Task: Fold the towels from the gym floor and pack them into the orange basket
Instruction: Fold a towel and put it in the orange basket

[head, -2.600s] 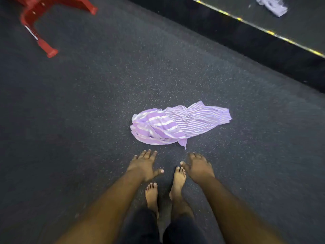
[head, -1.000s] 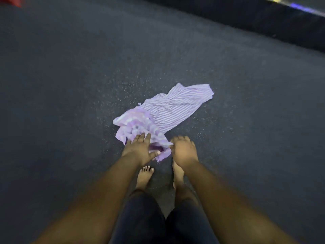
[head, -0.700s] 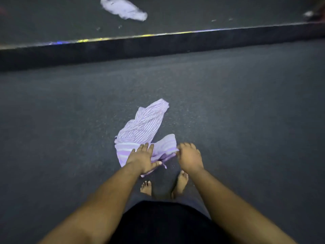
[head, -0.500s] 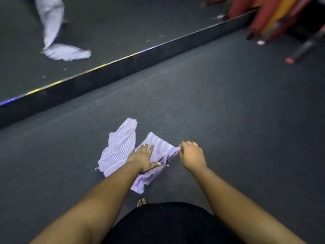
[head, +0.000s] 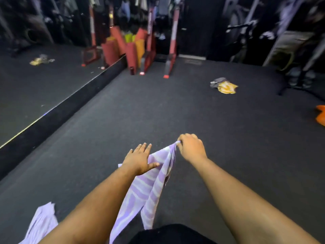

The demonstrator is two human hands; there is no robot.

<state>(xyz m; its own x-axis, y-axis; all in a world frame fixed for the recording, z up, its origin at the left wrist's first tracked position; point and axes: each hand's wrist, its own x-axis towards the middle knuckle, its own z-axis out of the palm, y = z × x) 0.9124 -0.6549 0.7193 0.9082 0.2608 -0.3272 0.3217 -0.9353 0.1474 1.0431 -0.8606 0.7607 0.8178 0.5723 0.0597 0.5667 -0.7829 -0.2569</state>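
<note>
A: Towel (head: 151, 184) in the hands, what's it made of?
B: Soft woven cloth, lilac w/ white stripes, matt, hangs limp in folds. The bit near left (head: 41, 224) looks thinner, finer stripes.
A: Floor (head: 175, 111)?
B: Dark, speckled, grainy, matt; looks like rubber matting. Raised strip on the left (head: 58, 111) has a black matt side, thin shiny edge on top.
A: Far stuff?
B: Uprights (head: 173, 41) look like painted metal, red & white, slight sheen. Pads (head: 121, 46) red, orange, yellow-green, smooth skin, prob. vinyl. Crumpled yellow cloth (head: 226, 87) far right, matt. Orange thing at right edge (head: 321, 116) smooth, plastic-looking.
</note>
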